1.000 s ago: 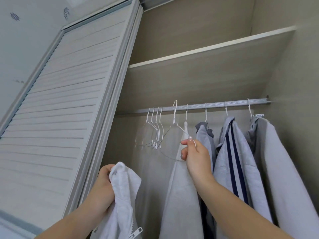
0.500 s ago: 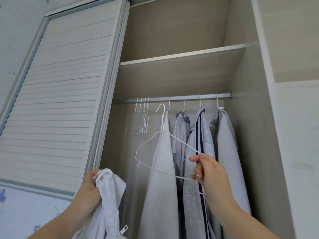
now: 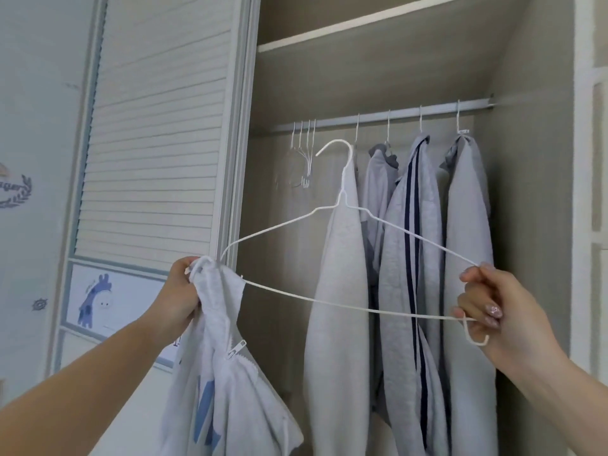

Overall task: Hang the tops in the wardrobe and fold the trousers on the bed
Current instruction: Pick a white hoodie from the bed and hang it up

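The right hand [image 3: 493,311] pinches the right end of a white wire hanger [image 3: 342,205], held free below the wardrobe rail [image 3: 378,118]. The left hand [image 3: 179,296] grips the collar of a white zip-up top [image 3: 227,373] at the hanger's left end. Behind them, four grey tops [image 3: 339,291] hang on the rail beside a cluster of empty hangers [image 3: 304,156].

text: partial "ager" | on: wall decal [image 3: 14,192] (cut off at frame edge) | else: none legible
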